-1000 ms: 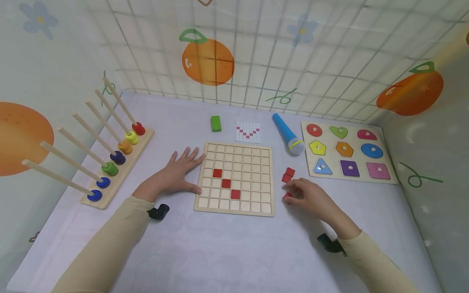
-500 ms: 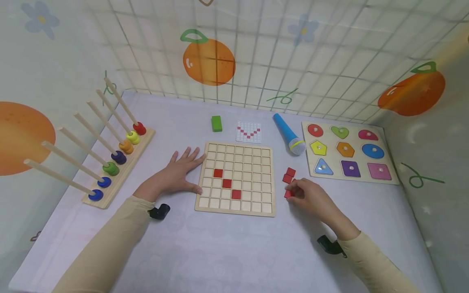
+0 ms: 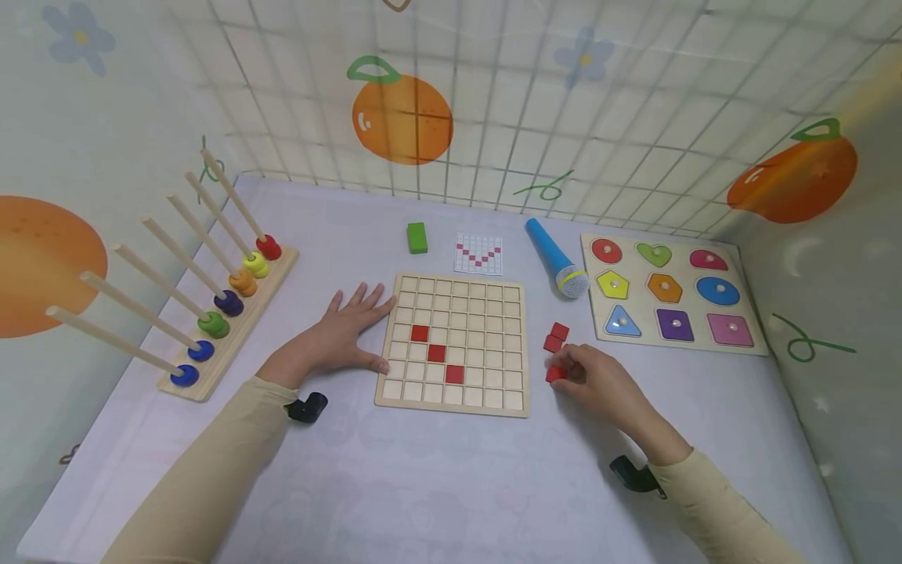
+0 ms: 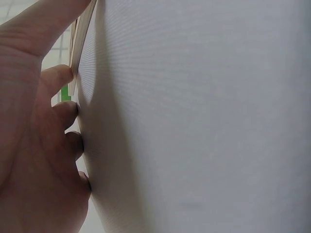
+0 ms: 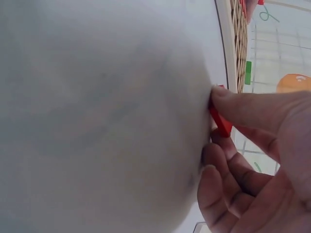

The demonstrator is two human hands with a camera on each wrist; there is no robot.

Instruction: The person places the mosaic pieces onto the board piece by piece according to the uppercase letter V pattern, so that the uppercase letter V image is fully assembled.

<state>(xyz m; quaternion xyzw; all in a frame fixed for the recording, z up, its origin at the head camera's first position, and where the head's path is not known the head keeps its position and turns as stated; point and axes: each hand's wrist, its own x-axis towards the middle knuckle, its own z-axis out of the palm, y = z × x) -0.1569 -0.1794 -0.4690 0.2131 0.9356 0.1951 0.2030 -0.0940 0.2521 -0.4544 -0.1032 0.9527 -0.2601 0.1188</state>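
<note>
Pale tabletop [image 3: 423, 486]; thin, flat red tile [image 5: 223, 122] in right hand [image 3: 599, 382].

Wooden grid board [image 3: 475, 341], flat — three red tiles [image 3: 436, 354] diagonally inside, loose red squares [image 3: 553, 343] beside

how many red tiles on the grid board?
3, along a diagonal in the head view: upper-left tile, middle tile, lower-right tile. The left hand overlaps only the grid board's left edge; none look hidden.
</note>
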